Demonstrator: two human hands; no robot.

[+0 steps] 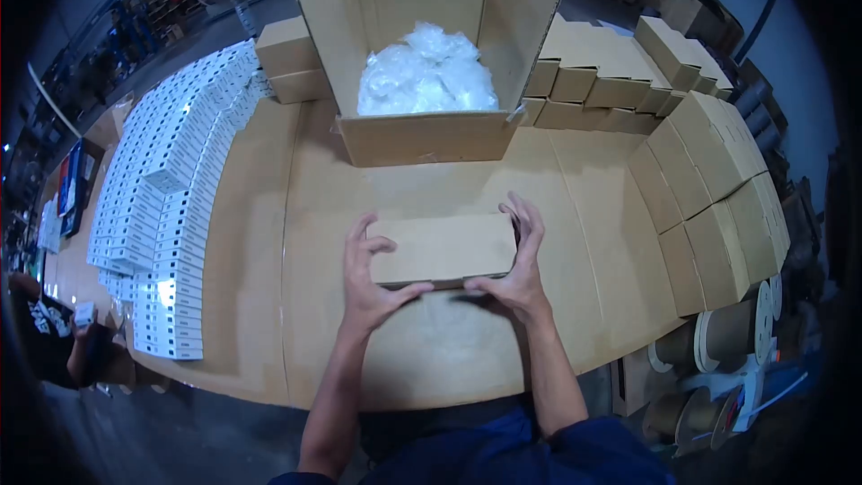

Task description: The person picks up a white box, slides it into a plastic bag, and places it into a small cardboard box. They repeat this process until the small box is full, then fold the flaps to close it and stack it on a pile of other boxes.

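Between my two hands is a closed brown cardboard box (444,247), lying lengthwise over the cardboard-covered table (431,189). My left hand (370,274) grips its left end, the thumb along the near edge and the fingers bent over the top. On the right end, my right hand (521,260) has its thumb at the near lower edge and its fingers round the far corner. Beyond the box stands a large open carton (426,139) holding clear plastic bags (429,76).
Stacked small white boxes (180,207) line the left side. Brown boxes (709,162) are piled at right, with more (597,72) behind. Cable spools (727,337) stand below the right edge. At far left, another person's hand (83,328) holds a small white item.
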